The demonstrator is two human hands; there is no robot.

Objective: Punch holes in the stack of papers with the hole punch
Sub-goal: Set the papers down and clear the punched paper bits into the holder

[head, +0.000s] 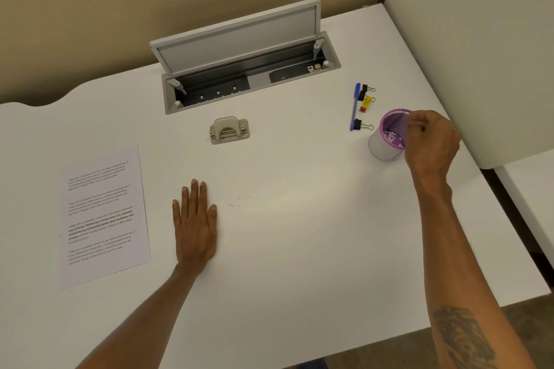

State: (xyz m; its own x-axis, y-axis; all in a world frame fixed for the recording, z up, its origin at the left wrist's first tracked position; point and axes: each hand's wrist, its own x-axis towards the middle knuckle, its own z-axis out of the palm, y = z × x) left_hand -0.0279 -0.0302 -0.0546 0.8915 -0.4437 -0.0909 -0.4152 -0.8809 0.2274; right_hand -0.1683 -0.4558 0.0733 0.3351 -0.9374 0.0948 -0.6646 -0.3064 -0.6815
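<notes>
A stack of printed papers (103, 217) lies flat at the left of the white desk (299, 234). The beige hole punch (229, 130) stands alone further back, near the desk's middle. My left hand (195, 226) lies flat on the desk, palm down, fingers straight, just right of the papers and not touching them. At the right, my right hand (430, 142) is over the rim of a purple mesh cup (389, 136) with its fingertips bunched together; whether they pinch anything is not visible. Small white paper dots lie inside the cup.
An open cable hatch (245, 69) with a raised lid sits at the back of the desk. A blue pen (355, 106), black binder clips (361, 124) and a small yellow item (365, 104) lie behind the cup. A white partition (479, 54) borders the right side.
</notes>
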